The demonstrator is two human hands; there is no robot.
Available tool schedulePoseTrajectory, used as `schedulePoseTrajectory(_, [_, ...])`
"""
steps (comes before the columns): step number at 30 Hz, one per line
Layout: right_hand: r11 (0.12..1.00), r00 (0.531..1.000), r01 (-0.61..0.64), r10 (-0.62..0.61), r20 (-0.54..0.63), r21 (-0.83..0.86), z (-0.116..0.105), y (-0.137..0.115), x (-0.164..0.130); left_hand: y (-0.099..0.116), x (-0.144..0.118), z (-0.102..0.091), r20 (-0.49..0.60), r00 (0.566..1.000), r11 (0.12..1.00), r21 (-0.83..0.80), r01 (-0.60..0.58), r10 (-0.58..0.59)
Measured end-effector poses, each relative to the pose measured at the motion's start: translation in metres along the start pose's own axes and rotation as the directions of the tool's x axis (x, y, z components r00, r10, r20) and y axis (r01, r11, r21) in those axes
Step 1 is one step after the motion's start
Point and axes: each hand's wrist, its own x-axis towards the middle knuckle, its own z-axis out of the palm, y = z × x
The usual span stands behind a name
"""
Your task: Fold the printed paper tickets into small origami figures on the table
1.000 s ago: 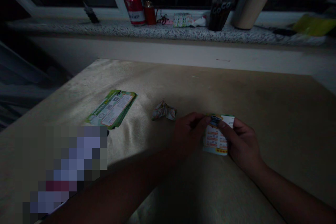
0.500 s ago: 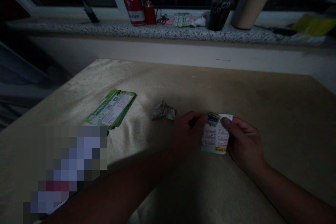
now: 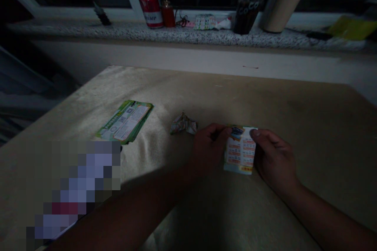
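Note:
Between my two hands is a printed paper leaflet [image 3: 240,151], white with orange text rows and a dark picture at its top left. My left hand [image 3: 210,145] pinches its upper left edge, thumb on the front. At the upper right corner my right hand [image 3: 275,157] grips it the same way, with the fingers behind the paper. A small folded paper shape [image 3: 184,124] with two raised points lies on the table just left of my left hand. Farther left rests a stack of green and white leaflets [image 3: 126,121].
A pixelated blurred area [image 3: 79,188] covers something at the lower left. Along the granite windowsill [image 3: 182,36] stand a red can [image 3: 150,10], a red lighter-like item [image 3: 168,15], a lidded drink cup [image 3: 249,8] and a cardboard tube [image 3: 287,2]. A beige cloth [image 3: 318,133] covers the table.
The leaflet has shifted slightly left and its lower edge has dropped a little. My right thumb sits nearer its right edge. Everything else is in the same place.

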Motion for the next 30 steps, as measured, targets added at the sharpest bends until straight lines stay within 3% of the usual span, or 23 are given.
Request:
schedulePoseTrajectory(18, [0.999, 0.992, -0.048, 0.049, 0.116, -0.01, -0.0036, -0.0019, -0.0009, -0.0006, 0.0036, -0.0012, -0.029, 0.999, 0.996, -0.083, 0.03, -0.032])
schedulePoseTrajectory(30, [0.991, 0.997, -0.033, 0.043, 0.071, -0.128, -0.0038, -0.0041, -0.002, -0.0016, 0.0047, -0.0006, -0.052, 0.997, 0.996, -0.071, 0.045, -0.049])
